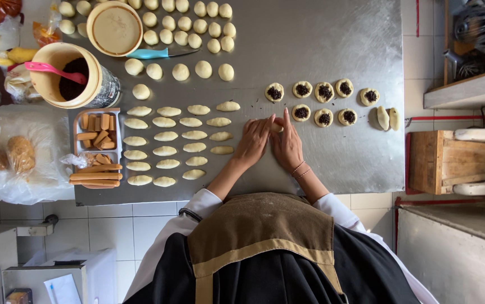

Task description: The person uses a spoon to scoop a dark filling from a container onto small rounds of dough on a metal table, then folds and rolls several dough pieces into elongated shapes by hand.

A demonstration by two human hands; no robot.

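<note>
Past the filling tub (73,76) and rows of shaped oval pastries (166,136), the left hand (254,141) and right hand (287,145) pinch one dough piece (277,127) closed on the steel table (321,56), sealing seemingly underway, needing even pressure next.

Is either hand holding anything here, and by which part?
Both hands, left hand and right hand, press a small piece of dough between their fingertips on the steel table. Only its top end shows; the exact grip cannot be told.

Left hand (254,141) and right hand (287,145) press a dough piece (277,127) on the steel table (310,45).
</note>
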